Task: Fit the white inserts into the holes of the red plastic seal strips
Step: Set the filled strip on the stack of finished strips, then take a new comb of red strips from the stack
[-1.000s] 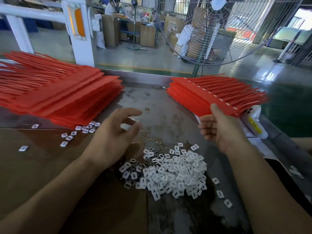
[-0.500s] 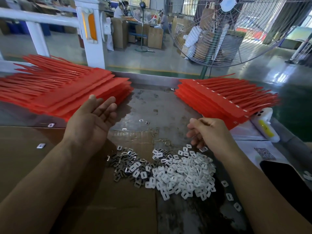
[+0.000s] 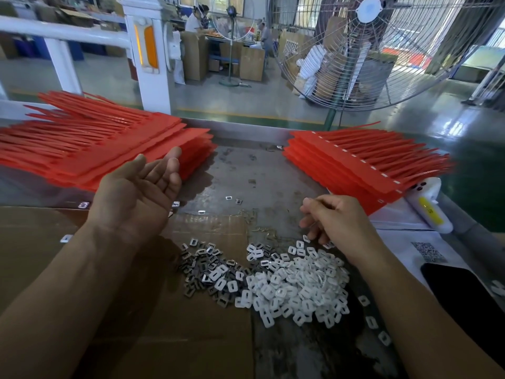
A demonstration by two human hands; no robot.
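Fingers (image 3: 314, 231) of right hand (image 3: 337, 218) now lower, at white inserts (image 3: 295, 285).

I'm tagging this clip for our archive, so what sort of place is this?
Most likely a factory assembly bench. Stacks of red seal strips lie on both sides of a loose pile of white inserts, a large industrial fan stands on the painted floor behind, and cardboard cartons surround other workers further back.

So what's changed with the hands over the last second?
The left hand turned palm-up and open beside the left red strips. The right hand dropped from the right strips to the white inserts, fingers curled. Both stacks and the pile stayed put.
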